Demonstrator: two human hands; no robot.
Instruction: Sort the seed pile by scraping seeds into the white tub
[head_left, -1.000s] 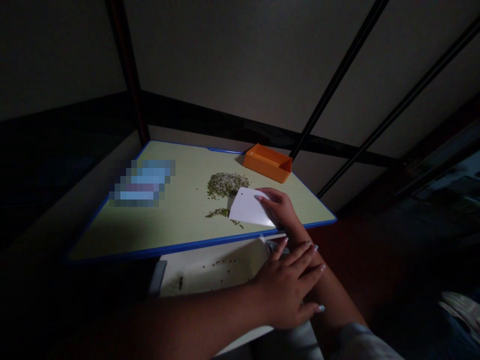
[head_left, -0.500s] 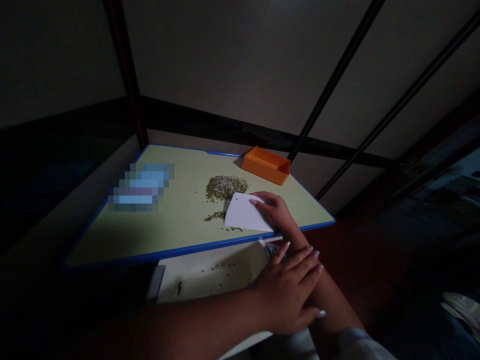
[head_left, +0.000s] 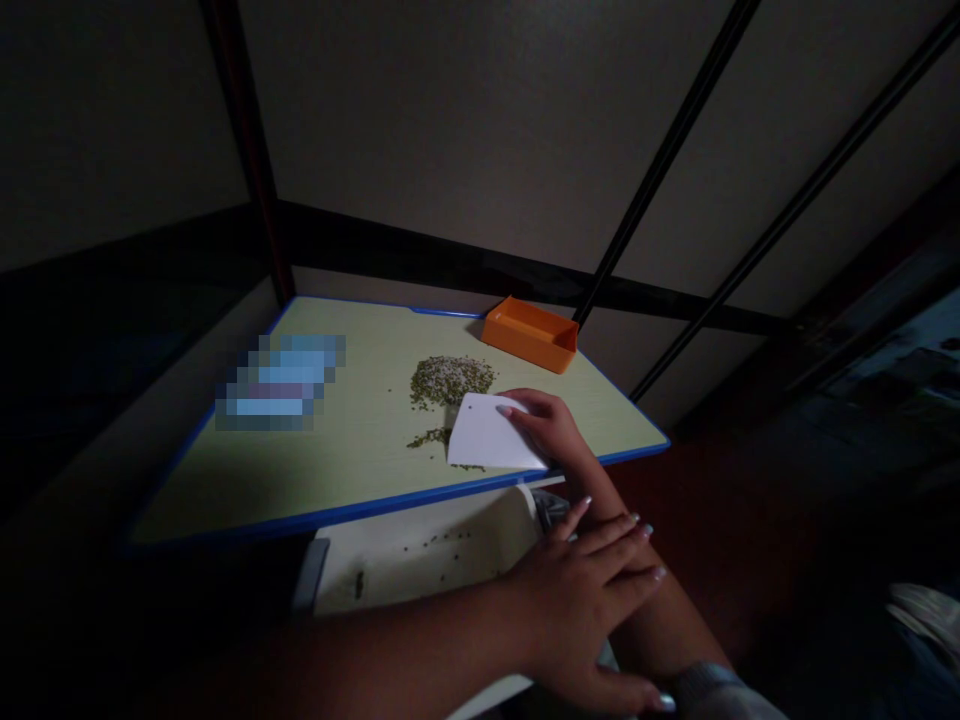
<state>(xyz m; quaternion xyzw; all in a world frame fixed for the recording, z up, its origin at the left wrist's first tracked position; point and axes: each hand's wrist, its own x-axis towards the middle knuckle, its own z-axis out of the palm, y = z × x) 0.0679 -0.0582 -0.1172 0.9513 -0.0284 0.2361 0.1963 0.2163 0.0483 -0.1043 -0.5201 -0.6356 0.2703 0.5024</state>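
Observation:
My right hand (head_left: 541, 418) grips a flat white scraper (head_left: 491, 432) with a small hole near one corner, thumb on top. The scraper lies low over the tabletop by the front edge. Some small green grains (head_left: 429, 438) lie at its left side, and part of them is hidden beneath it. Just beyond is a larger pile of grains (head_left: 450, 376), greenish with a paler top. My left hand (head_left: 581, 590) rests across my right forearm with its fingers spread, holding nothing.
Below the table's (head_left: 352, 440) blue front edge, an open white drawer (head_left: 390, 555) holds scattered grains. An orange open box (head_left: 531, 335) stands at the back right corner. A blurred bluish item (head_left: 281, 385) lies at the left. Panelled walls rise behind the table.
My left hand has slid slightly down and right along my right forearm, its thumb lower. The scraper's position over the grains is almost the same.

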